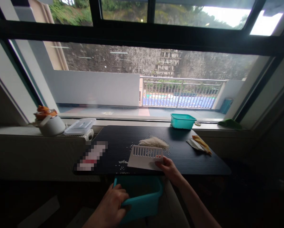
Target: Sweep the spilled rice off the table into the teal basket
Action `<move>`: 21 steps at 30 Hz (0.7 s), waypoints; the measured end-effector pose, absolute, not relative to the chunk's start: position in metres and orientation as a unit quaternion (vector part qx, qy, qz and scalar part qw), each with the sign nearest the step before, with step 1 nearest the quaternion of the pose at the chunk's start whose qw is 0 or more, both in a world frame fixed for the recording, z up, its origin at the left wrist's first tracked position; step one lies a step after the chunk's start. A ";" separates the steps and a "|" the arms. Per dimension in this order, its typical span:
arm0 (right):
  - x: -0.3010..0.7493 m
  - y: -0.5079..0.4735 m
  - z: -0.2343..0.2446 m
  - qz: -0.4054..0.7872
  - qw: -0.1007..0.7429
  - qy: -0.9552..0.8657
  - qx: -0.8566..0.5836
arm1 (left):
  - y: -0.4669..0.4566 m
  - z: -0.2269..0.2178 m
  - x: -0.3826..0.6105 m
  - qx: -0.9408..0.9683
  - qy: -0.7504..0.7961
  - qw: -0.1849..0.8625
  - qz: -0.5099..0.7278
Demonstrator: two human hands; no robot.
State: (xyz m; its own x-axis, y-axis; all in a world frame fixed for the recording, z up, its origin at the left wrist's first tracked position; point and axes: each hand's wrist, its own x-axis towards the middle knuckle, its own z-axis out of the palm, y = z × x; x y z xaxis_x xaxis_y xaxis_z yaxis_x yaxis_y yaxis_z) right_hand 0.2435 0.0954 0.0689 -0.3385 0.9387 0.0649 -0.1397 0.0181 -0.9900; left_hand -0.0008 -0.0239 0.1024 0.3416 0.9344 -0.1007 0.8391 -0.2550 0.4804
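My left hand (116, 202) is closed on the left wall of a teal plastic bin (144, 202), held just below the table's front edge. The bin's inside is dark, and I cannot make out what lies in it. My right hand (169, 169) grips the right end of a white slotted plate (142, 161), thumb on its face. The plate is tilted on the table, slots at its upper edge. Right behind it lies a pile of rice (154, 142). Loose grains (121, 163) are scattered to the left of the plate, near the front edge.
The dark table (123, 134) stands against a window sill. A second teal container (182, 122) is at its back right, near yellow and white packets (200, 145). A blurred-out item (91, 156) lies at left. A white pot (52, 125) and clear plastic lid (80, 126) stand left.
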 end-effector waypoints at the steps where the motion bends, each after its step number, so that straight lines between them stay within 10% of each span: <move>1: 0.236 0.093 0.070 0.601 0.442 -0.566 -0.350 | -0.024 0.102 -0.001 0.784 0.566 0.233 0.103; 21: 0.200 0.095 0.082 0.637 0.389 -0.594 -0.300 | -0.022 0.098 -0.019 0.766 0.593 0.231 0.094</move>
State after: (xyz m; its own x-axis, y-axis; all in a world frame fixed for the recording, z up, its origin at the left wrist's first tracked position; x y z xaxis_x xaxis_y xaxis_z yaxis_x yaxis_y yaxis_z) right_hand 0.1998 0.0952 0.0825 -0.5174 0.8520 0.0799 -0.1385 0.0087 -0.9903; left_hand -0.0188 -0.0219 0.0977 0.2798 0.9512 -0.1305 0.8647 -0.1906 0.4648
